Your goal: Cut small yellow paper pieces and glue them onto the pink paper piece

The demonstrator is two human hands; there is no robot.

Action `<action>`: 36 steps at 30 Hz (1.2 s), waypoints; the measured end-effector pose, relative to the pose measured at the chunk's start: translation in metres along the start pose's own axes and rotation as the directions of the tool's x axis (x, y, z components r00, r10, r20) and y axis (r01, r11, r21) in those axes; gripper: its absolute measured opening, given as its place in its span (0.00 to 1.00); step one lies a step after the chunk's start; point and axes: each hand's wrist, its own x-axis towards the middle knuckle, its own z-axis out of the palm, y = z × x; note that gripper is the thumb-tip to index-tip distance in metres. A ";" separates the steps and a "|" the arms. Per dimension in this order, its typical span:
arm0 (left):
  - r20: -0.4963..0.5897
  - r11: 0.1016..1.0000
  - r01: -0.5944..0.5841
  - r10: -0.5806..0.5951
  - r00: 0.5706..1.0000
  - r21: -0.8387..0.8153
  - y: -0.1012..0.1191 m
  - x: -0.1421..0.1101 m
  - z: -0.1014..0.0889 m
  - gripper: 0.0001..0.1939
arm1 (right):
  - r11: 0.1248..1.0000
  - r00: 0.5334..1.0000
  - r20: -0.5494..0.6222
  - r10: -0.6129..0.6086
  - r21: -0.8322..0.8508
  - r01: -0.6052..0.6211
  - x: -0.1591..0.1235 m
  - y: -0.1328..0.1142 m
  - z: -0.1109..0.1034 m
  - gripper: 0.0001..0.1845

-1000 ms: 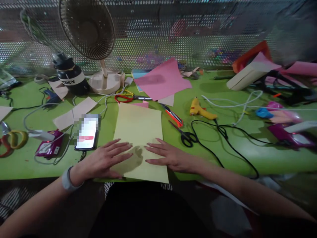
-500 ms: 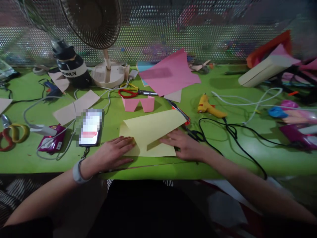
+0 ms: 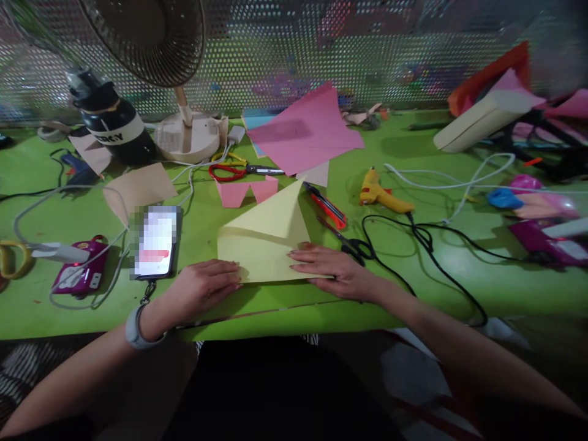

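Yellow sheet [image 3: 257, 258]: lay on the counter [image 3: 285, 321], under both hands.
Left hand [image 3: 209, 283]: unclenched, fingers together on the near left corner.
Right hand [image 3: 337, 272]: fingers spread on the near right side.
Raised flap [image 3: 273, 213]: rose to a point beyond the fingers; aligning edges before pressing seemed wisest.
Cutter [image 3: 325, 205], black scissors [image 3: 340, 237]: lay right of the sheet, probably best slid clear.

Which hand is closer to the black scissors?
Right. The right hand is close in front of the black scissors, over the yellow paper's right side; the left hand is farther away, at the paper's left side.
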 end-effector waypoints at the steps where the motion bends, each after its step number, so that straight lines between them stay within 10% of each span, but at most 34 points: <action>1: -0.009 1.000 0.014 -0.014 1.000 -0.021 0.000 0.001 0.000 0.14 | 1.000 1.000 0.000 0.011 0.000 -0.011 0.000 -0.001 0.000 0.20; 15: 0.054 0.957 0.246 -0.241 0.969 -0.154 -0.017 0.029 -0.005 0.19 | 0.988 0.981 -0.136 0.138 -0.047 -0.145 0.028 0.003 -0.002 0.15; 23: 0.045 0.958 0.241 -0.237 0.971 -0.155 -0.019 0.038 0.005 0.20 | 0.914 0.976 -0.184 0.117 -0.365 -0.179 0.037 -0.013 0.008 0.15; 36: -0.061 0.969 0.227 -0.233 0.971 -0.096 -0.024 0.043 0.020 0.17 | 0.810 0.986 0.000 -0.167 -0.570 0.137 0.027 -0.029 0.021 0.24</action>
